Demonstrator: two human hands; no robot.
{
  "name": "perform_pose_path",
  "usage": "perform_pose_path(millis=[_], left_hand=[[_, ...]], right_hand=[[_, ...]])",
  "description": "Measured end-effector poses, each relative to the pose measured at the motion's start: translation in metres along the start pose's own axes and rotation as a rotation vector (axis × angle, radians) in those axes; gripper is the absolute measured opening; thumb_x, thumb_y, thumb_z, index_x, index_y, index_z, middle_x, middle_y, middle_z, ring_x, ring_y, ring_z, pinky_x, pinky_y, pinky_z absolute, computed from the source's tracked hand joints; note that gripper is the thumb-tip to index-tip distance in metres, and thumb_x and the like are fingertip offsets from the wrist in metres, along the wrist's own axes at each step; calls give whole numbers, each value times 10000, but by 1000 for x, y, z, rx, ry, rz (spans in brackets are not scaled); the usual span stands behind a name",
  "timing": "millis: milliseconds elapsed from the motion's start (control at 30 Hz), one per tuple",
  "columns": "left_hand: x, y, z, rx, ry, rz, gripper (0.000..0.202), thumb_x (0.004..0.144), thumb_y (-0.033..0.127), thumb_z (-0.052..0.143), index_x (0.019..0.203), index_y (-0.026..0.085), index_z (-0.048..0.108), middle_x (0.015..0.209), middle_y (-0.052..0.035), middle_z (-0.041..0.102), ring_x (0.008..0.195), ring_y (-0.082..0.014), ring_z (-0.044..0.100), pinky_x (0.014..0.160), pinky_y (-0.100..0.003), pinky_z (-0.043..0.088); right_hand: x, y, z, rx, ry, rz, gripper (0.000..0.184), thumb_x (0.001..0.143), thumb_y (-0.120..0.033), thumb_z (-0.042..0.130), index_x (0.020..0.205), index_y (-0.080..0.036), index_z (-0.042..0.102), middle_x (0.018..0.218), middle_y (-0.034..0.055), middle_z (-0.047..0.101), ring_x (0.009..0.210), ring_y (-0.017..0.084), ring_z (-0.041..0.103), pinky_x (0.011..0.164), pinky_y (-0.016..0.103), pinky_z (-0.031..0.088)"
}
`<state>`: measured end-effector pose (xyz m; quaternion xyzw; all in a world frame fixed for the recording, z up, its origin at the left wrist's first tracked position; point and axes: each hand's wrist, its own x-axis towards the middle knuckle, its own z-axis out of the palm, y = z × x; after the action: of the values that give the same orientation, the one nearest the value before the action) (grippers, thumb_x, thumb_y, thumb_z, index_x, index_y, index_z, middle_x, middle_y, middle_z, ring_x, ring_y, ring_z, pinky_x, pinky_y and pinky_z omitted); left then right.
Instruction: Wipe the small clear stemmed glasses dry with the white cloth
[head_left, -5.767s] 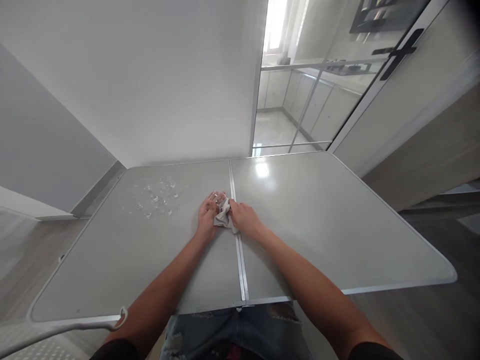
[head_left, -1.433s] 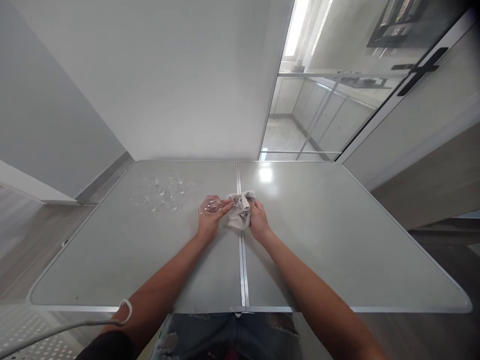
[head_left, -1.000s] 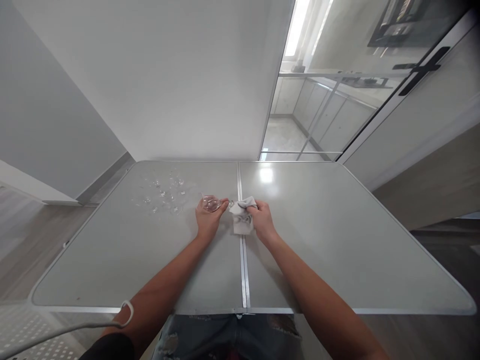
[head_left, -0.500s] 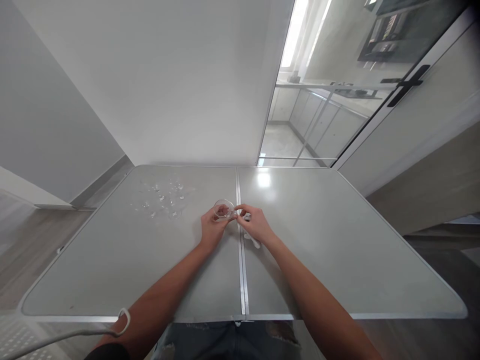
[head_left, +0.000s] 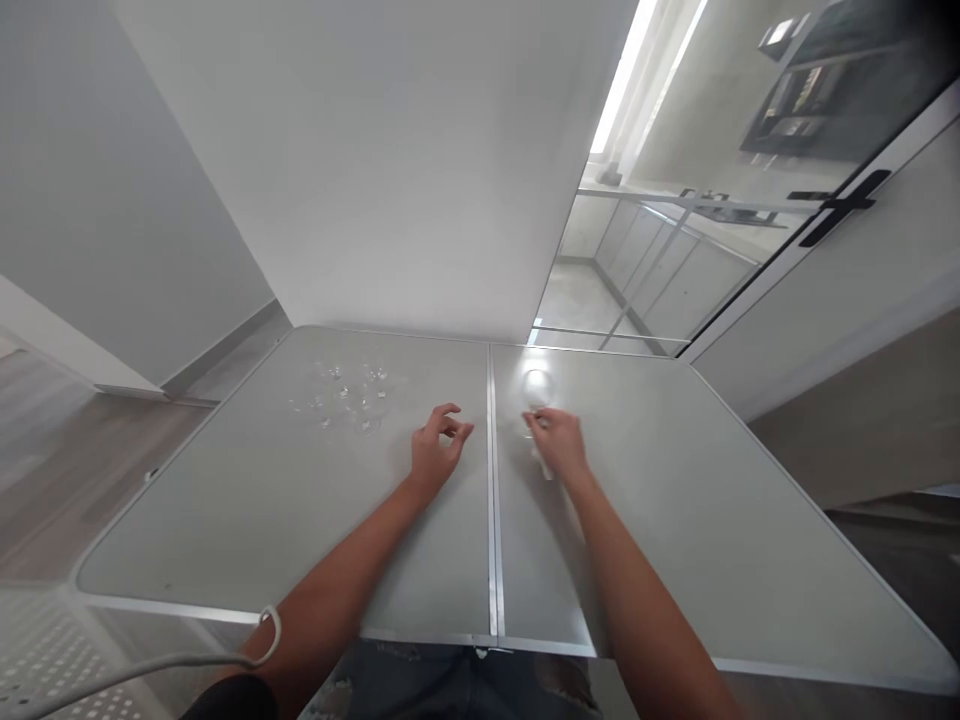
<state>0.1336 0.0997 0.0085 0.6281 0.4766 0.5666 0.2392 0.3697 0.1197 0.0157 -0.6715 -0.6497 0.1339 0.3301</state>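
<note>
My right hand is closed, fingertips pinched at the lower end of a clear round cup-like piece. That piece sticks out beyond the fingers, partly lost in the table's glare. A small white object shows beneath the right hand; whether it is held or lies on the table, I cannot tell. Left of the table's seam, my left hand is raised with fingers curled and apart, nothing between them. Several small clear pieces lie scattered on the table beyond it, too faint to make out their exact shape.
The pale folding table has a metal seam down its middle. A wall stands at its far edge, and a glass door with a black handle is at the far right. A white cable loops by my left forearm.
My right hand has moved right, across the seam, carrying the clear round piece. My left hand has let go of it and stays on the left half. The view has shifted slightly.
</note>
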Motion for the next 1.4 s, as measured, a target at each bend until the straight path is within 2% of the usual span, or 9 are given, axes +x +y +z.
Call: perform_pose_path(millis=[133,267,433,667,900,1033,1167,1267,1400], left_hand=[[12,0,-22,150,240,107,88,859,318,673,916,250,673,701,-11,661,626,-166,587,666,-292,459],[25,13,-50,317,447,241,68,836,191,612,825,233,665,770,-56,617,773,-223,591,833,-379,455],[34,27,-82,540,616,178,271,829,232,655,1097,191,639,1157,-146,558,1121,-306,550,1054,-499,368],[18,-8,-100,511,500,-110,776,745,439,793,1357,179,392,1325,-162,468,1204,-303,516,1073,-513,404],[29,-37,-101,389,428,-245,755,754,416,792,1331,177,369,1239,-164,593,1112,-293,631,981,-492,499],[30,-22,-101,319,398,-251,571,832,364,716,1288,188,420,1073,-116,689,911,-239,699,871,-428,548],[28,13,-85,255,279,-88,579,809,401,759,1297,243,489,1054,-70,722,894,-201,698,901,-373,535],[30,29,-57,157,117,-53,566,754,439,807,1241,262,579,976,-37,733,776,-166,671,835,-334,542],[31,20,-24,-304,-84,-299,595,757,549,772,1237,232,618,924,-49,718,601,-121,631,617,-278,541]], right_hand=[[22,44,-19,-94,131,276,353,873,-428,615,975,-161,822,1021,158,790,986,314,727,832,335,504],[26,64,-23,-157,123,378,410,858,-457,605,1030,-152,819,1001,192,783,967,342,730,813,389,525],[28,70,-17,-161,116,399,414,845,-473,604,1037,-176,819,1016,189,780,990,349,726,825,403,537],[29,67,-14,-145,115,392,394,855,-461,597,1085,-215,801,1089,149,777,1017,307,723,859,352,526],[29,56,-19,-123,99,404,346,865,-423,593,1100,-238,766,1059,99,776,1023,253,714,848,309,511],[24,52,-28,-162,58,528,485,847,-535,613,1153,-169,700,1077,176,745,1002,296,708,789,340,507],[13,40,-37,-185,-132,578,470,795,-560,679,1007,-140,689,1039,215,718,970,331,696,735,349,484],[1,16,-35,69,-212,453,460,649,-502,824,929,-176,661,973,128,719,894,283,675,709,319,471],[-12,-24,-13,775,-329,281,414,634,-421,812,951,-209,649,892,12,702,818,206,645,704,288,490]])
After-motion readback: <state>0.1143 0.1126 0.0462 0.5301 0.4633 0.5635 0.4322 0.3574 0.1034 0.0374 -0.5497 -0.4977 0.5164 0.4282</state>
